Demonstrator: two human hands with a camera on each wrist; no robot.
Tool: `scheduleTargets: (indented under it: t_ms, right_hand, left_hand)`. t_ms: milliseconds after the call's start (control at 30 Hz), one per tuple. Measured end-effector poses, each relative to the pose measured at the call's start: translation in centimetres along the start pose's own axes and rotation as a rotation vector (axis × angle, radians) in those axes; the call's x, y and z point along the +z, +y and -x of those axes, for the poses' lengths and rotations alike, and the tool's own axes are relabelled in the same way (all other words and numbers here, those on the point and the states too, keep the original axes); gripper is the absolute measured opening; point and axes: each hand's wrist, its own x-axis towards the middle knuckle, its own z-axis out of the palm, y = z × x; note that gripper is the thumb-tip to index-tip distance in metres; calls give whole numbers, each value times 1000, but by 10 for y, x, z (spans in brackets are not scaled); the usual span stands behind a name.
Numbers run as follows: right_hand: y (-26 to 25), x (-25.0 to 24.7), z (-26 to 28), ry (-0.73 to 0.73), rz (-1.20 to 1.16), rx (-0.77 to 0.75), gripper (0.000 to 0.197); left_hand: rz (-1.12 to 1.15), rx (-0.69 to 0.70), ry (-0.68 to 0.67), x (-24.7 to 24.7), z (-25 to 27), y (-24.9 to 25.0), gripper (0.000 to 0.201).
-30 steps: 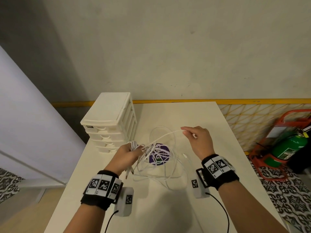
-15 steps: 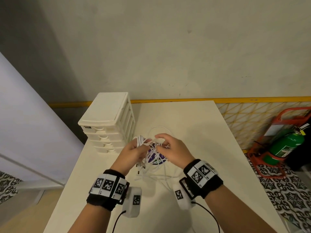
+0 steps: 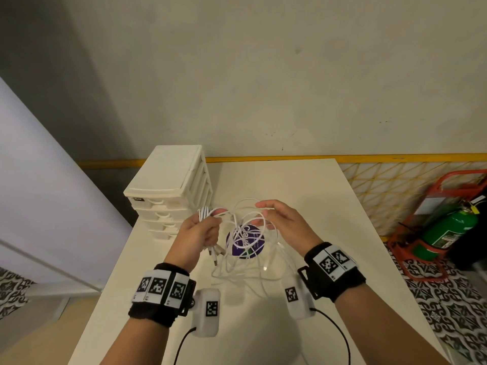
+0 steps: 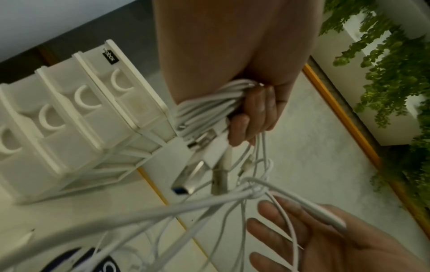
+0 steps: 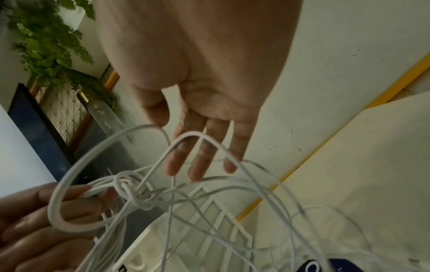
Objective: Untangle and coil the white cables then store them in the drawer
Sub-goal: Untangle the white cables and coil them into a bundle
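Observation:
My left hand [image 3: 204, 227] grips a bundle of white cables [image 4: 209, 104], fingers curled round it; several USB plugs [image 4: 186, 182] hang below the fist. From the bundle, tangled white loops [image 3: 247, 256] run through a knot [image 4: 253, 191] down to the table [image 3: 290, 185]. My right hand [image 3: 275, 218] hovers just right of the knot with fingers straight and spread [image 5: 197, 162]; loose strands lie across them, none pinched. The white drawer unit [image 3: 168, 180] stands at the table's back left, all its drawers shut.
A round purple sticker [image 3: 245, 241] lies on the table under the loops. A green fire extinguisher [image 3: 448, 227] in a red stand sits on the floor to the right. A wall runs behind the table, and a grey panel stands to the left.
The right hand, which pinched the strands at the knot half a second ago, has let go, opened and drawn slightly right. The left hand keeps its grip on the bundle.

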Motion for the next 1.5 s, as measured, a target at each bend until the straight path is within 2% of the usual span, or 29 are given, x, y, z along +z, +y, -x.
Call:
scheduleTargets:
  t_ms: [33,100,167,233,300,367,467,567,667,767,867,967,1067,1167,1267,1333,1433,1500]
  right_hand:
    - [1,1,0,-1,-5,34,20]
    - [6,4,-1,-9,21,80,22]
    - [10,6,0,-53,1,72,30]
    - [14,10,1,-91,5,44,43]
    - [16,17,0,-61,138,30,49]
    - [19,24,-1,9,266,15,39]
    - [21,24,-2,63,289,-32,17]
    - [18,14,-2,83,342,-92,10]
    - [16,9,-4,84,547,-204,8]
    - [10,9,-7,75,452,-248,6]
    - [-2,12,-7,48,278,-164,7]
    - [-4,14,-8,35,204,-154,9]
    - [6,11,-11,185,388,-288,8]
    - [11,4,-13,316,740,-435,19]
    - [5,6,-10,342,921,-544,19]
    - [6,10,-7,314,904,-477,12]
    - [13,14,-7,186,836,-204,8]
    - [14,17,-7,145,625,-110,4]
  left_hand:
    - [26,0,-19,3,1,-1,9]
    - [56,-3,-46,7,2,-5,15]
    - [70,-6,-56,11,3,-6,14]
    - [79,-29,-57,13,5,-7,23]
    - [73,-35,-70,16,5,-8,25]
    - [36,-37,-94,17,6,-8,25]
    - [-104,-11,-47,16,6,-6,18]
    - [-306,38,32,10,3,-7,9]
    - [-444,13,22,6,0,-9,17]
    - [-516,-4,-70,10,-1,-10,26]
    - [-620,45,-92,18,-4,-13,23]
    - [-636,36,-71,24,-6,-16,41]
    - [-706,65,-90,23,-8,-13,39]
    - [-729,67,-114,21,-10,-12,32]
    - [-730,56,-93,22,-9,-14,33]
    - [-713,63,-50,24,-9,-15,37]
    - [-684,83,36,26,-10,-15,40]
    - [-662,87,81,25,-9,-16,38]
